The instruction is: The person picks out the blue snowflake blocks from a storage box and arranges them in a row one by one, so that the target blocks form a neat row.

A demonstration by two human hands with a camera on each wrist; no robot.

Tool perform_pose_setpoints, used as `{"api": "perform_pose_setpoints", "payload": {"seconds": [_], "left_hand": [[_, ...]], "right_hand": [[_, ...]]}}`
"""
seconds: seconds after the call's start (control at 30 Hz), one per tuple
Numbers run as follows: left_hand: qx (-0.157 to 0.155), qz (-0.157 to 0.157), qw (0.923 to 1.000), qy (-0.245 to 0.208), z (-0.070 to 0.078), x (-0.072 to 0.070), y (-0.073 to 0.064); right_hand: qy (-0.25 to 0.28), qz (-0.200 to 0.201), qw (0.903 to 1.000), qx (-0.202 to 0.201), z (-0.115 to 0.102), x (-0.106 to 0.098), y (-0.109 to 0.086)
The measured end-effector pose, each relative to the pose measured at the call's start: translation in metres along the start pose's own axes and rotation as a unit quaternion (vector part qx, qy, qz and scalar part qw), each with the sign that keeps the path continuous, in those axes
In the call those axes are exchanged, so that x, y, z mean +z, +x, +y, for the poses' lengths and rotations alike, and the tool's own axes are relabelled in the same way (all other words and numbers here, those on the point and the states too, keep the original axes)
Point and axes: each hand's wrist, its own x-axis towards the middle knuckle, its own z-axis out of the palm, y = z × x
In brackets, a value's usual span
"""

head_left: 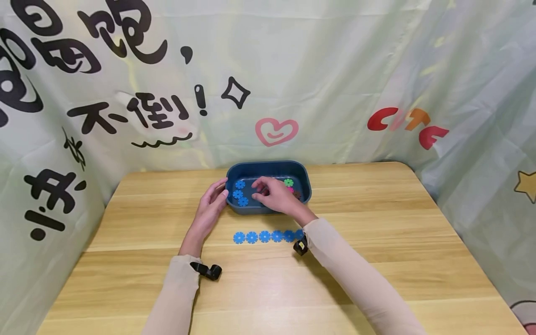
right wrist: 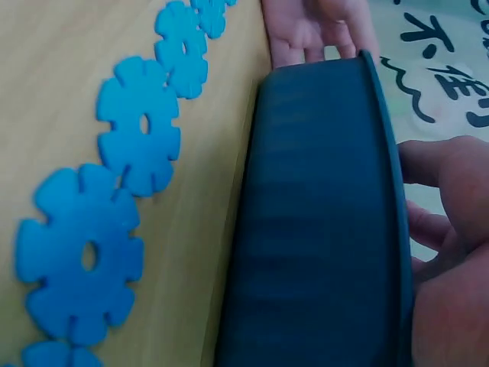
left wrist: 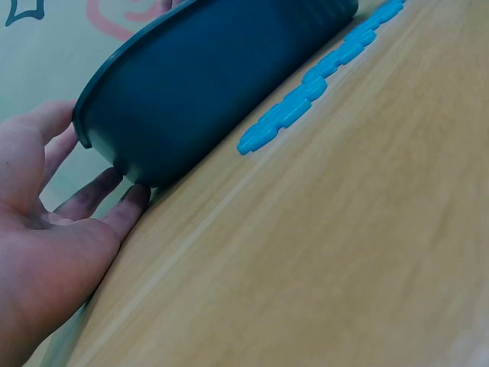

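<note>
A dark blue plastic box stands at the table's back, holding several blue snowflake discs at its left end. My left hand rests against that end, its fingers spread along the outer wall from rim to base. Over the inside of the box, my right hand reaches with loosely bent fingers, a gap showing between thumb and index; nothing shows in it. In the right wrist view the box wall hides its fingertips. In front lies a row of blue snowflake discs, flat and side by side.
Inside the box at the right are a green disc, a pink disc and a brown disc, partly behind the right hand. A printed curtain hangs behind the wooden table. The right sleeve crosses beside the row's right end.
</note>
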Motion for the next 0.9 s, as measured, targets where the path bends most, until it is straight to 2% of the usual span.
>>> {"api": "perform_pose_setpoints", "payload": {"seconds": [0.37, 0.9], "left_hand": [[-0.001, -0.005, 0.9999, -0.011, -0.002, -0.001, 0.001], [0.003, -0.007, 0.9997, -0.021, -0.003, 0.000, 0.000]], "right_hand": [[-0.044, -0.061, 0.9954, 0.059, 0.004, 0.011, 0.022], [-0.084, -0.101, 0.9905, 0.040, 0.009, 0.019, 0.042]]}}
